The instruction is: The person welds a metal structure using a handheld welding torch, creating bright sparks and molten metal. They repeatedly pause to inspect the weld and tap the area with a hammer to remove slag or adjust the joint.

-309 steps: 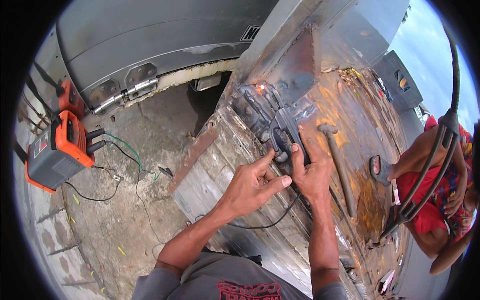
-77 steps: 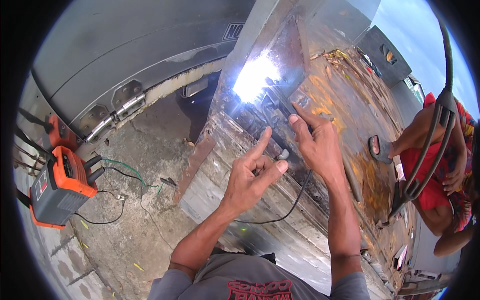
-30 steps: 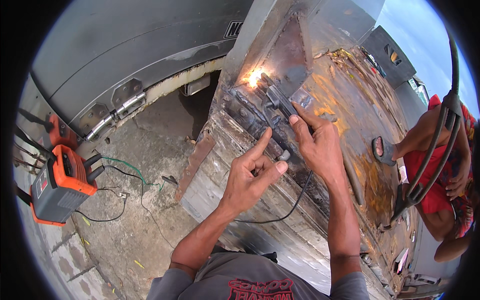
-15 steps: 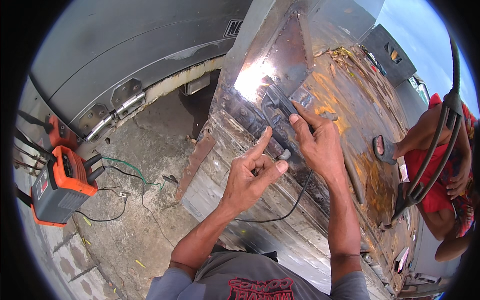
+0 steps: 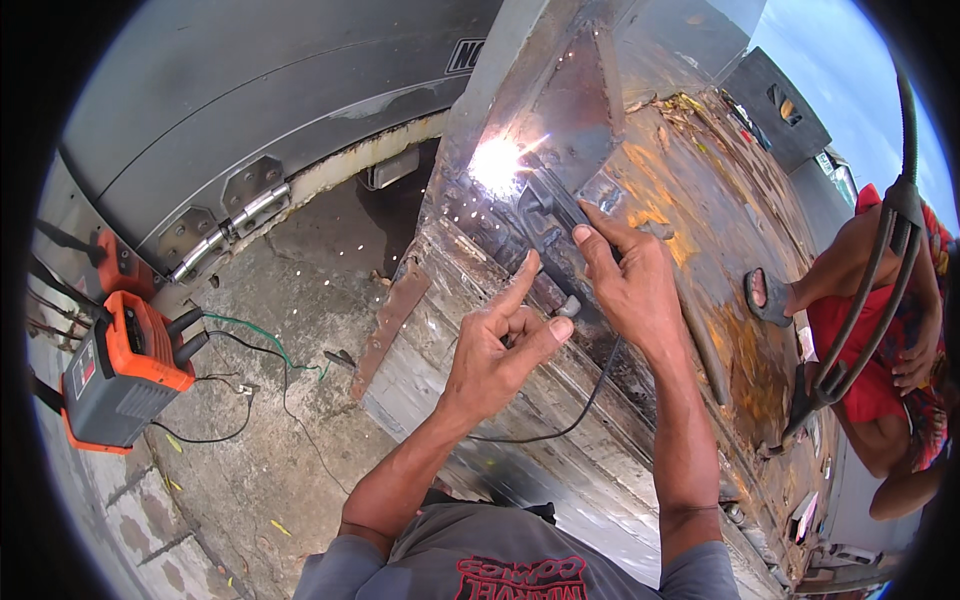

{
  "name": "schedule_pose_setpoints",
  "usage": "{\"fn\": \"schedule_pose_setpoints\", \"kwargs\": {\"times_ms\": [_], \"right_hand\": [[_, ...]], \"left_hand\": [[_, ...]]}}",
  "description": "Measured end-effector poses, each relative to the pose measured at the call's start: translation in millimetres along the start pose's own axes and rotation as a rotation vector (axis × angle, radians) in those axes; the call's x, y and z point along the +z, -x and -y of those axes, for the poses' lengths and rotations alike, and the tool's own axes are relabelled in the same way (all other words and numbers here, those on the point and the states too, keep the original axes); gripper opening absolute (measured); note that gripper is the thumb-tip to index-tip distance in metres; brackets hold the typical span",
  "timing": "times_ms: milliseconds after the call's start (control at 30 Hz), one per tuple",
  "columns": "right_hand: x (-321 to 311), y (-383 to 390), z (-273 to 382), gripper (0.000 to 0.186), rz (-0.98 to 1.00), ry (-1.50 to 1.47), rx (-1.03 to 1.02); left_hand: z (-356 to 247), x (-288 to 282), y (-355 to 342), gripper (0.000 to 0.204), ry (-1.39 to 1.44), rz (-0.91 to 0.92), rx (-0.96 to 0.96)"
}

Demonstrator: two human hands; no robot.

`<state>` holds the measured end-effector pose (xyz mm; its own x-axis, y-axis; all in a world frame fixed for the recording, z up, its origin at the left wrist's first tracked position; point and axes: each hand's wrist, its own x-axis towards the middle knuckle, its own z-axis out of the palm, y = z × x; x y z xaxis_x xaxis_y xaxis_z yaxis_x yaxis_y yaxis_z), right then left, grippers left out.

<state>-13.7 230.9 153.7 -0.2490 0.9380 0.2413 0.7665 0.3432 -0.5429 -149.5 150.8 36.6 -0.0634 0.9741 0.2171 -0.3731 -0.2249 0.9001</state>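
My right hand is wrapped round a black welding electrode holder. A blinding white arc burns just past the holder's far end, at the foot of an upright steel plate. Glare hides the rod's tip and the joint there. Lower and to the left, my left hand holds nothing; its index finger and thumb are stretched out, the other fingers curled. The index fingertip is beside the metal edge below the arc, though contact is unclear. A black cable hangs below my right hand.
An orange-and-grey welding machine stands on the concrete at left, with leads around it. A grey hinged panel rises behind. Rusty steel decking stretches right, where a person in red shorts crouches near a thick forked cable.
The arc looks rounder and throws more sparks, which now scatter down and left. My right hand and the electrode holder have shifted slightly left; my left hand has barely moved.
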Motion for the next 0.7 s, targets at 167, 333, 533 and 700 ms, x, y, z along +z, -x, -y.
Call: {"fn": "schedule_pose_setpoints", "kwargs": {"times_ms": [167,333,533,700], "right_hand": [[-0.7,-0.2,4.6,0.046,0.03,0.002,0.048],[-0.1,-1.1,3.2,0.046,0.037,-0.013,0.046],[-0.4,5.5,-13.8,0.043,-0.035,-0.072,-0.051],[-2.7,16.6,-24.7,0.042,-0.048,-0.152,-0.033]], "left_hand": [[7.5,-0.4,-1.6,0.086,0.009,-0.012,0.051],[4.4,-1.4,-1.9,0.087,-0.008,-0.01,0.015],[-6.2,1.1,5.1,0.085,-0.016,0.026,0.045],[-1.8,6.6,10.1,0.085,0.039,0.07,0.062]]}}
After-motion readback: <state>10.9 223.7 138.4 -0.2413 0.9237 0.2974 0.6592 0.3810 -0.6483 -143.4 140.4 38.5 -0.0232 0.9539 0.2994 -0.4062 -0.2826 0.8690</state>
